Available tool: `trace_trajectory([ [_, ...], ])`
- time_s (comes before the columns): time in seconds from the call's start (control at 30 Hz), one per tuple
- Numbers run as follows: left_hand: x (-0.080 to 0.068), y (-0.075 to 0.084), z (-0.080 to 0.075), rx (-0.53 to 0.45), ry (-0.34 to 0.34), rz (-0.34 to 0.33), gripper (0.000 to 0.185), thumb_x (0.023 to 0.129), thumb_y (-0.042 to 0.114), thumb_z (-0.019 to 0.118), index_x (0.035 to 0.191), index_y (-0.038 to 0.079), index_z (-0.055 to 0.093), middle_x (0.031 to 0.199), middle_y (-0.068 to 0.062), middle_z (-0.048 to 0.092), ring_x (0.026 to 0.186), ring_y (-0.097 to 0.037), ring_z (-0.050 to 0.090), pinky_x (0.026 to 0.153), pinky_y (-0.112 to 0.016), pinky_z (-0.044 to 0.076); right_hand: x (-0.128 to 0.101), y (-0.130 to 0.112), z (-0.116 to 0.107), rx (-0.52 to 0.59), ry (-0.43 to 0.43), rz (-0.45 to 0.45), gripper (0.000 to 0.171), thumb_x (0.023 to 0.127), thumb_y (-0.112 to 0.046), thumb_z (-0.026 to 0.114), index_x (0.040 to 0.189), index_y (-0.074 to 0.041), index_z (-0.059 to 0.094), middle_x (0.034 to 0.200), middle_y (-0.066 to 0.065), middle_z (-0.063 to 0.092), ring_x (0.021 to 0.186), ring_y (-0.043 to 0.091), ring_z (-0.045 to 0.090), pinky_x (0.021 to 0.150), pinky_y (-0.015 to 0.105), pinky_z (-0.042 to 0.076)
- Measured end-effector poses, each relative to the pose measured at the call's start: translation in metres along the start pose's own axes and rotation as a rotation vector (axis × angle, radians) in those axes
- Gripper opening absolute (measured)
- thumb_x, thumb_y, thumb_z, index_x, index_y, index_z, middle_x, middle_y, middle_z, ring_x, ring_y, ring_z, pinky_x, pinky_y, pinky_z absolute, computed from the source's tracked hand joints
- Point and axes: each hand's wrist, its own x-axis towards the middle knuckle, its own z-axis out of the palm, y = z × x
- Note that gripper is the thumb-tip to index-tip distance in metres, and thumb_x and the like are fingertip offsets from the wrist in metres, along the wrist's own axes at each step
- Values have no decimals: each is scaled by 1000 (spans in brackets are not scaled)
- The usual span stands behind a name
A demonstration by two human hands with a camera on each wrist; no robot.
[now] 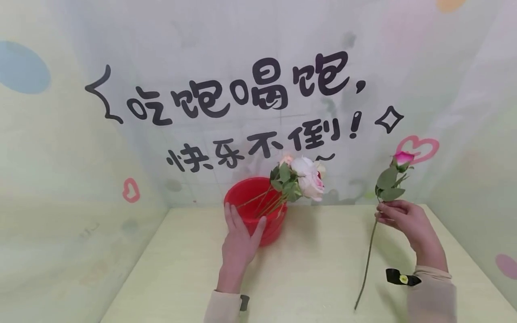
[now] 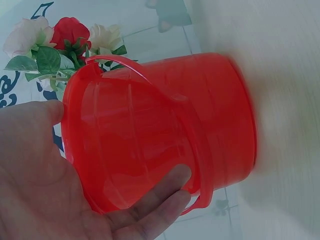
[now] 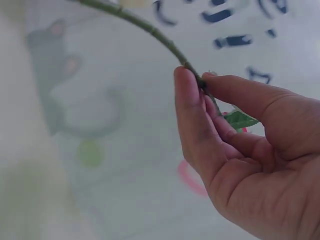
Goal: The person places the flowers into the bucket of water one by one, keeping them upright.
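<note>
A red plastic bucket [image 1: 269, 235] stands at the back of the pale table, with several white, pink and red flowers [image 1: 307, 177] leaning out to its right. My left hand [image 1: 240, 240] grips the bucket's near wall, thumb on one side and fingers on the other. In the left wrist view the bucket [image 2: 150, 135] fills the frame, with my left hand [image 2: 45, 185] cupped round it and the flowers [image 2: 65, 35] behind. My right hand [image 1: 383, 211] pinches the long green stem of a single pink rose [image 1: 403, 158], held upright to the right of the bucket. The right wrist view shows my right hand [image 3: 202, 87] pinching the stem [image 3: 145, 27].
The pale yellow table [image 1: 315, 269] is boxed in by printed backdrop walls [image 1: 60, 157] at the left, back and right. The rose's stem end [image 1: 357, 305] hangs low near the table's front right. A black strap [image 1: 401, 278] sits on my right wrist.
</note>
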Motion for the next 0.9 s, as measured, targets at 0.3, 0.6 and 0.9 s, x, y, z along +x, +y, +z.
trace_trajectory([
  [0.3,0,-3,1,30,6,14,110,95,58,70,168,1,10,172,-18,14,72,-23,68,74,-45,65,5,-97,36,393,80,-295,22,98,-2,73,118,1,66,99,6,77,86,16,78,82,29,62],
  [0.6,3,-5,3,-12,21,24,111,95,58,70,168,3,8,169,-18,21,69,-20,66,74,-45,65,31,-144,79,577,240,-348,31,91,-5,82,115,4,66,97,12,75,83,21,77,81,32,63],
  [0.9,0,-3,3,-20,26,22,110,95,57,71,168,2,10,168,-19,25,70,-20,66,74,-45,65,55,-161,118,714,376,-462,28,89,-3,83,111,6,68,97,18,71,84,25,75,82,35,63],
])
